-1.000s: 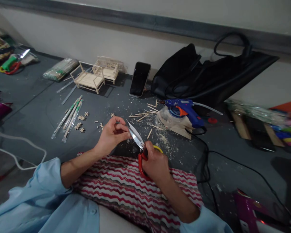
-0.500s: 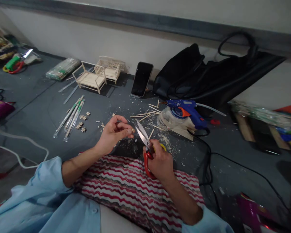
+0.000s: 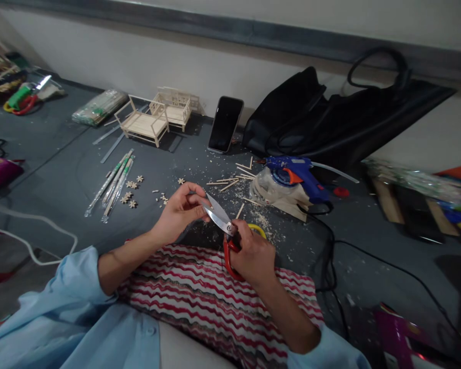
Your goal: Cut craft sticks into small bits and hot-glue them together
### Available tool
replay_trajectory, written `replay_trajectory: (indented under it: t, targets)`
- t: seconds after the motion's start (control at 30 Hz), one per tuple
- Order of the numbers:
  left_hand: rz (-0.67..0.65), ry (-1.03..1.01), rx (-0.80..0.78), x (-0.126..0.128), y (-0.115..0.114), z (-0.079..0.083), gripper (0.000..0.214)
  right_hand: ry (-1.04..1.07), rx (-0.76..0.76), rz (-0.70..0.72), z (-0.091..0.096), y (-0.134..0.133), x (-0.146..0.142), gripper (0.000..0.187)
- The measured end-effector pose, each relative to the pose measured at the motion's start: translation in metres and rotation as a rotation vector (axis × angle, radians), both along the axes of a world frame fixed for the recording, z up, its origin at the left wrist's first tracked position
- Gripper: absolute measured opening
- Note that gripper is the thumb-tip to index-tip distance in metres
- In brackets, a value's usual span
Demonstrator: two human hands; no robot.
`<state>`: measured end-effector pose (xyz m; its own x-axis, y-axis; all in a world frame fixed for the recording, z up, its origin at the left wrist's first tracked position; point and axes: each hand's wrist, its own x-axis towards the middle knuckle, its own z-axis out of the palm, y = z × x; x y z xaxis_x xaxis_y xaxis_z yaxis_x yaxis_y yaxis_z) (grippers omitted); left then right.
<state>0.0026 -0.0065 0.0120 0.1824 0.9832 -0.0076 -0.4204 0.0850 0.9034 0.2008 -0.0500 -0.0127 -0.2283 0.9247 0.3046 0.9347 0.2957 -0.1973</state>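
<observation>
My right hand (image 3: pixel 253 251) grips scissors (image 3: pixel 219 217) with red and yellow handles. Their blades stand slightly apart and point up and left, reaching the fingertips of my left hand (image 3: pixel 184 210). Thumb and fingers of the left hand are pinched together; a tiny pale wooden piece showed there earlier, but the blades now largely hide it. On the table just left of this hand lie small cut bits (image 3: pixel 163 198) and several wooden flower-shaped pieces (image 3: pixel 132 184). Thin wooden sticks (image 3: pixel 225 182) are scattered beyond the hands.
A blue glue gun (image 3: pixel 292 166) rests on a clear plastic container (image 3: pixel 263 187), its cord trailing right. A phone (image 3: pixel 225 124) leans upright near a black bag (image 3: pixel 307 118). Miniature wooden furniture (image 3: pixel 146 125) stands back left, near wrapped sticks (image 3: pixel 115 184). Striped cloth (image 3: pixel 200 287) covers my lap.
The scissors have moved left and slightly down in my right hand, bringing the blades to my left fingertips. My left hand has barely shifted.
</observation>
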Motion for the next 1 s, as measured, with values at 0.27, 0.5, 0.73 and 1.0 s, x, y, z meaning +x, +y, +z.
replay_trajectory:
  t: [0.27,0.5,0.73,1.0]
  targets:
    - [-0.034,-0.003,-0.006,0.0000,0.0003,0.0001,0.030,-0.052,0.007,-0.011,0.0007,-0.0011,-0.0009,0.028]
    - [-0.085,0.017,-0.006,-0.0026,0.0003,0.0022,0.032,-0.123,-0.059,-0.007,0.0026,-0.0036,-0.0036,0.022]
    - [-0.131,0.058,-0.040,-0.0075,0.0019,0.0046,0.033,-0.093,-0.129,0.009,-0.0015,-0.0060,-0.0070,0.016]
    - [-0.132,0.026,0.004,-0.0075,0.0045,0.0025,0.031,0.173,-0.117,-0.034,-0.0073,0.0013,0.0016,0.015]
